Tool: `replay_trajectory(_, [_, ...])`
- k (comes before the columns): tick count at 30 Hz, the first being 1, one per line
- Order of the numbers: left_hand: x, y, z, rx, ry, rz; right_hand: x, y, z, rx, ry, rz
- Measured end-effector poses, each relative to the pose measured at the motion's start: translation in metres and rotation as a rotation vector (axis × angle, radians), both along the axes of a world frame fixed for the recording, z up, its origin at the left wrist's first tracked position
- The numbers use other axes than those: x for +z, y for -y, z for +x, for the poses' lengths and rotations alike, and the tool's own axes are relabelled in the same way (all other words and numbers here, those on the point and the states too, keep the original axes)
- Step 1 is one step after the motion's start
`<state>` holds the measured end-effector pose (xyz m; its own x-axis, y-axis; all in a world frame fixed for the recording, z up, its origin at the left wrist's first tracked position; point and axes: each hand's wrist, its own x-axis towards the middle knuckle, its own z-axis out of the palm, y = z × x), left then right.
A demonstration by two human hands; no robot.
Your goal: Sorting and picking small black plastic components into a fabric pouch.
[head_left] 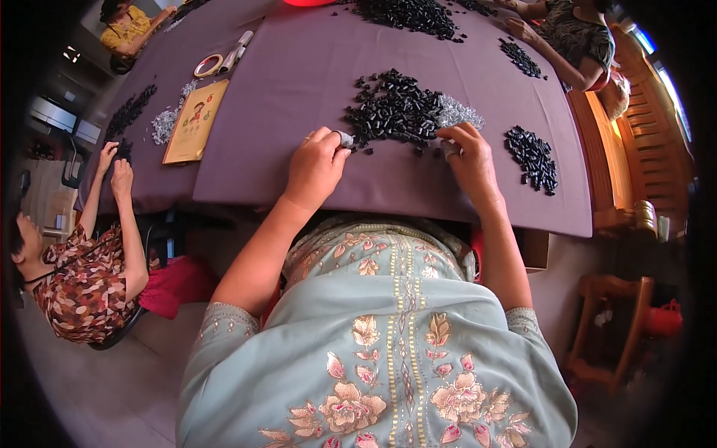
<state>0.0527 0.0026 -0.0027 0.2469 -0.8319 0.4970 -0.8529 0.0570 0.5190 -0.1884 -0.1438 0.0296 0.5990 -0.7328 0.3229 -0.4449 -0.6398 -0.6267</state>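
My left hand [317,166] is at the left edge of a heap of small black tube-shaped pieces [396,108], its fingers curled into a pinch. Whatever lies between those fingertips is too small to make out. A pale wrap [344,140] covers a fingertip of that hand. At the heap's right side, my right hand [473,162] is also pinched, with a greyish wrap [450,148] on a finger; its grip is hidden. Small clear, silvery pieces [459,112] form a pile just beyond my right hand. Farther right lies a separate group of black pieces [532,160].
A purple cloth [261,149] covers the table. To the left lie a yellow booklet [196,123], a tape roll [208,66] and a marker-like white tube [236,51]. Co-workers sit left [89,276], far left [128,33] and far right [575,37]. A wooden bench [642,134] stands right.
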Motion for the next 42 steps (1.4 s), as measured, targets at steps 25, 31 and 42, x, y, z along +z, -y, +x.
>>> replay_trajectory(25, [0.001,0.043,-0.063,-0.288,0.242,-0.095,0.006,0.013,-0.017,-0.036,-0.091,-0.064])
replay_trajectory(31, [0.005,0.033,-0.061,-0.278,0.196,-0.082,-0.003,0.009,-0.008,-0.026,-0.129,-0.186])
replay_trajectory(42, [0.002,0.032,-0.059,-0.244,0.303,-0.090,0.008,0.010,-0.013,-0.065,-0.203,-0.026])
